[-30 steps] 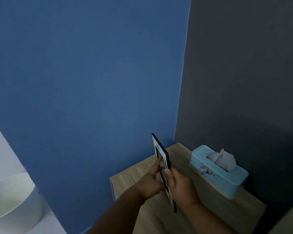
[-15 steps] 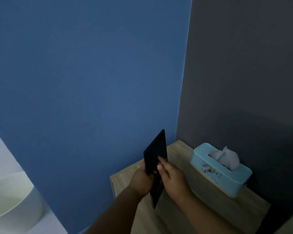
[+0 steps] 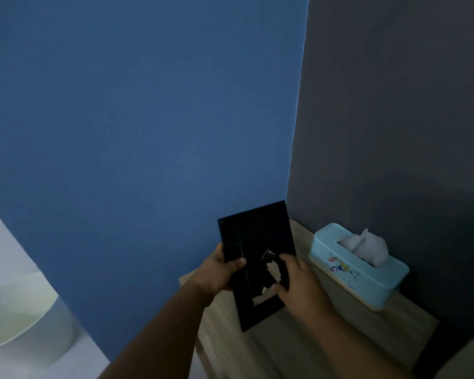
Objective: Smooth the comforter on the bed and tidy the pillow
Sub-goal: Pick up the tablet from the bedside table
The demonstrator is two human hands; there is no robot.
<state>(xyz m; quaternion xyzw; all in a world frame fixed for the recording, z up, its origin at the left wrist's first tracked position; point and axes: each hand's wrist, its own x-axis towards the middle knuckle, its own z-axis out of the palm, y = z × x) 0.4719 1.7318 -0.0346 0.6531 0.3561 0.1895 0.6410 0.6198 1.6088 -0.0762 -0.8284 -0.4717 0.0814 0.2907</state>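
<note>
Neither the bed, the comforter nor the pillow is in view. I hold a black picture frame (image 3: 253, 233) with both hands above a wooden bedside table (image 3: 298, 340). Its dark back faces me, with a torn patch near the lower middle. My left hand (image 3: 220, 272) grips the frame's left edge, thumb on the back. My right hand (image 3: 294, 280) holds the lower right part, fingers on the back by the torn patch.
A light blue tissue box (image 3: 359, 269) with a tissue sticking out stands on the table against the dark grey wall. A blue wall rises behind the table. At lower left a white round tub (image 3: 19, 310) sits on a pale floor.
The frame has turned from edge-on to its flat back facing me, and it has tipped a little to the left. Both hands have shifted their hold on it.
</note>
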